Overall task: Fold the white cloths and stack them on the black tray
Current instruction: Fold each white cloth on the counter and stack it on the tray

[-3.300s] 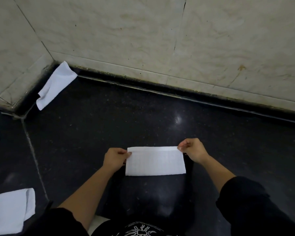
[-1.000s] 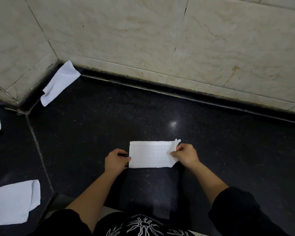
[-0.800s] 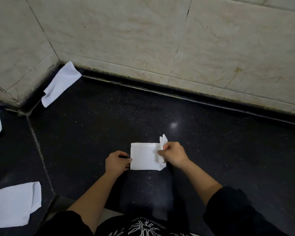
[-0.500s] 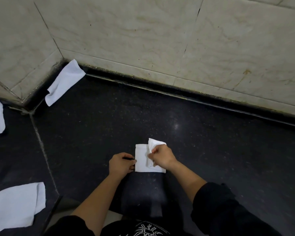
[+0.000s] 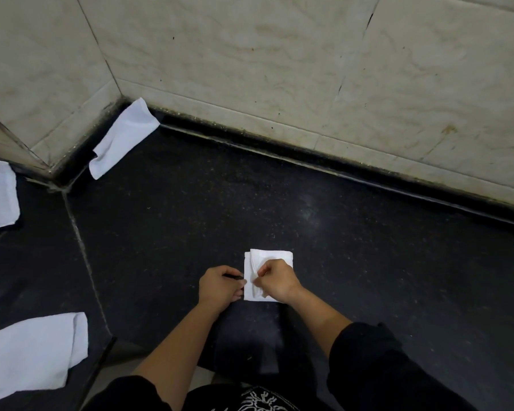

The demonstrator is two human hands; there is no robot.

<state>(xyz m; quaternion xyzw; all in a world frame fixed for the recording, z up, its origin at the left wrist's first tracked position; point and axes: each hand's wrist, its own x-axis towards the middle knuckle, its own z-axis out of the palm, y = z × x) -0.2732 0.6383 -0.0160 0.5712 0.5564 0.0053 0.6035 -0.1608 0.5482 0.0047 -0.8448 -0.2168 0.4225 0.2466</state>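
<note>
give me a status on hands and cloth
Left hand pins cloth edge. Right hand pinches folded flap. Cloth small, on dark surface. Nothing in the way.

A tiled room corner is shown: beige marble wall tiles [image 5: 250, 54] are met by a speckled black counter [image 5: 190, 218].

Your right hand [image 5: 275, 281] pinches the small folded white cloth [image 5: 276, 258] on the dark speckled stone floor [image 5: 368, 262] — your left hand [image 5: 220, 287] pins its left edge.
</note>
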